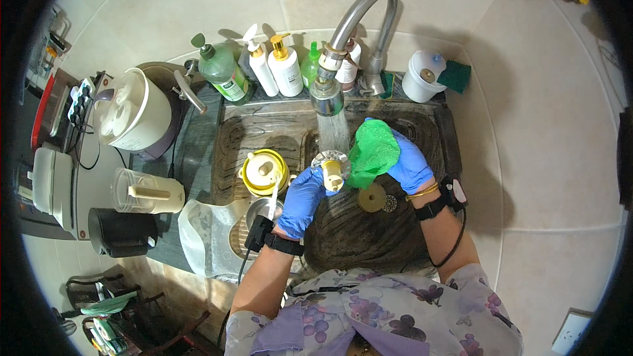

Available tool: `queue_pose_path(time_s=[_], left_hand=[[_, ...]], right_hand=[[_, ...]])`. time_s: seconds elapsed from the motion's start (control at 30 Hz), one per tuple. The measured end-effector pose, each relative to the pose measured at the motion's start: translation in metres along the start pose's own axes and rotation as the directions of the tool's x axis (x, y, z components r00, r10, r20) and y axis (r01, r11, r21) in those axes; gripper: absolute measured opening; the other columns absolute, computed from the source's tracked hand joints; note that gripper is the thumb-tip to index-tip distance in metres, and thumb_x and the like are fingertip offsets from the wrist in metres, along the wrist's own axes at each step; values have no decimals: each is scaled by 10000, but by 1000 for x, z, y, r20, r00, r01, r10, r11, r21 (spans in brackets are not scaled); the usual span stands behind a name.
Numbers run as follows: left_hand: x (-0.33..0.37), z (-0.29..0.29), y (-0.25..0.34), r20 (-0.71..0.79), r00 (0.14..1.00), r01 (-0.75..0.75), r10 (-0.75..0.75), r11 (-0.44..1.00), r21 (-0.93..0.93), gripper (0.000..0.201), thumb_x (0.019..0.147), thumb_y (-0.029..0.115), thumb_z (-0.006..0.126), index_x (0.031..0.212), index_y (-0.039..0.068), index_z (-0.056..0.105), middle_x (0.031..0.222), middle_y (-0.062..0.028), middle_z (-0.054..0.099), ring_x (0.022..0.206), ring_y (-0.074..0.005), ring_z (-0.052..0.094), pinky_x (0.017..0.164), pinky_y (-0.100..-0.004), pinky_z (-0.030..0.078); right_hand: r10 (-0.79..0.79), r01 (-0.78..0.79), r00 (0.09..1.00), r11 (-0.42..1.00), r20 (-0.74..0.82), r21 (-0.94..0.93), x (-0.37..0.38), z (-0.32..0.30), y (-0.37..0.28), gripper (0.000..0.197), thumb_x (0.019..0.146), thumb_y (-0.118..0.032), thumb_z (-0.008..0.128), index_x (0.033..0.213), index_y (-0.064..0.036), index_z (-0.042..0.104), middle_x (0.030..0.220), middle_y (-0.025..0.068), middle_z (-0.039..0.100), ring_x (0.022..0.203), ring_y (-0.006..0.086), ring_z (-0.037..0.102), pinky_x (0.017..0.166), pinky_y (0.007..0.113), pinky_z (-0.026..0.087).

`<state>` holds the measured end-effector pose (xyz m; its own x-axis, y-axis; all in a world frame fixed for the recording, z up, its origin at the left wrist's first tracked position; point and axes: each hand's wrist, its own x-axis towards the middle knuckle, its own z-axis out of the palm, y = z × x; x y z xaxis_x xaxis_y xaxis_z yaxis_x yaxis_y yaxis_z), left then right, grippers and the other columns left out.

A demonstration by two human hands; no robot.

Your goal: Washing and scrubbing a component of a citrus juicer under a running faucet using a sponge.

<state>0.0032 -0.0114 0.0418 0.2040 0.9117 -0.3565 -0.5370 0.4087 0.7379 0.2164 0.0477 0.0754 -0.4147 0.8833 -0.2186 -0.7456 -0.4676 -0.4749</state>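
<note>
My left hand [302,202], in a blue glove, is closed on a small part with a cream-yellow stem and a transparent rim [333,173]. Water [333,133] from the tap spray head [327,97] runs down onto this part. My right hand [410,163], gloved in blue too, grips a bunched green cloth [373,151] just beside the part. Below the cloth, a flat round tan disc [372,198] lies in the right sink basin [359,240] next to the drain strainer [390,203].
A yellow-rimmed pot with a cream lid [265,170] and a steel bowl [258,213] sit left. Several pump bottles [285,69] and a white tub [422,78] line the back ledge. A transparent jug [148,191], a white appliance [132,109] and a dark canister [122,232] stand on the left counter.
</note>
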Motion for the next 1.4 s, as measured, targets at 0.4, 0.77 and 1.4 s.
queue_pose_path(time_s=[0.4,0.77,1.4], left_hand=[[-1,12,0,-67,993,-69,100,927,370,217,893,168,494,999,-3,576,859,-46,609,737,-102,585,649,-234,500],[-6,26,1,-122,986,-63,111,936,347,190,889,135,498,925,-24,595,767,-18,595,654,-61,535,580,-198,457],[-7,29,9,-47,996,-44,72,892,449,234,891,168,506,967,-30,603,808,-10,604,701,-46,521,617,-195,435]], right_hand=[[-220,145,968,113,117,-983,8,2,42,169,783,-134,634,890,-5,612,802,127,635,694,167,602,634,279,457],[-411,169,911,263,48,-950,14,-17,50,161,829,-153,579,804,6,587,697,99,611,624,129,552,597,290,444],[-273,203,953,273,127,-940,13,-16,50,134,801,-139,612,803,-5,615,692,106,610,628,125,556,597,283,447]])
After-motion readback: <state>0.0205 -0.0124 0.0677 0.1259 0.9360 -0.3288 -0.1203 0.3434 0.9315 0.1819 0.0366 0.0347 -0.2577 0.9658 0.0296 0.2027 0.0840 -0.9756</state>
